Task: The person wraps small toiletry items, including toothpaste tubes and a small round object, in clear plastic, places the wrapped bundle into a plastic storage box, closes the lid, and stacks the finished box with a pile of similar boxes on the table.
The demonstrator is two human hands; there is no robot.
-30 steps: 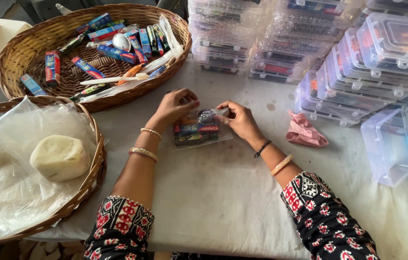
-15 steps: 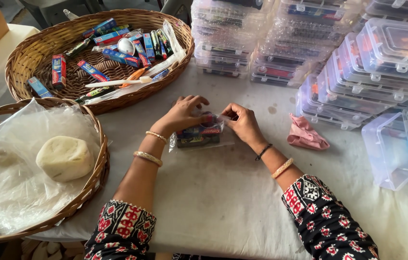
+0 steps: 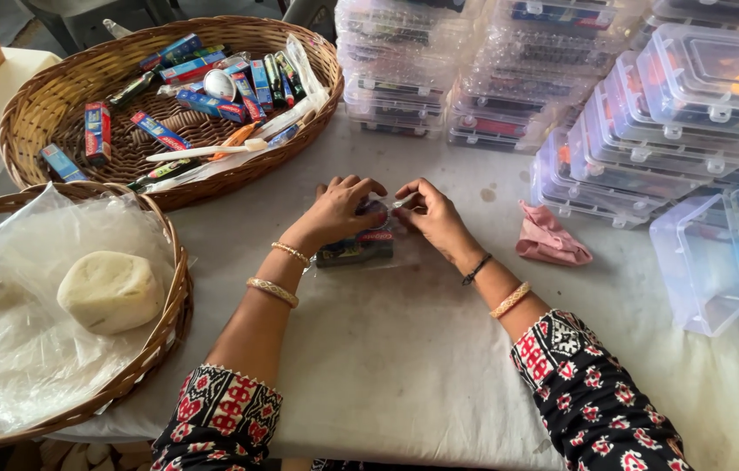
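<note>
A clear pouch (image 3: 361, 244) of small coloured packets is pressed flat on the tabletop (image 3: 404, 366) under the left hand (image 3: 339, 209), whose grip is clamped over its top. The right hand (image 3: 431, 214) pinches the pouch's upper edge between thumb and fingertips, just beside the left thumb. The pouch mouth appears to be in the course of being closed; a firm run along the edge seems called for. A pink cloth (image 3: 551, 240) lies right of the grip, a basket (image 3: 82, 96) of packets up-left.

White table (image 3: 404, 366): two wicker baskets (image 3: 169, 187), clear boxes (image 3: 649, 113), pink cloth (image 3: 551, 237), packet (image 3: 356, 249).
</note>
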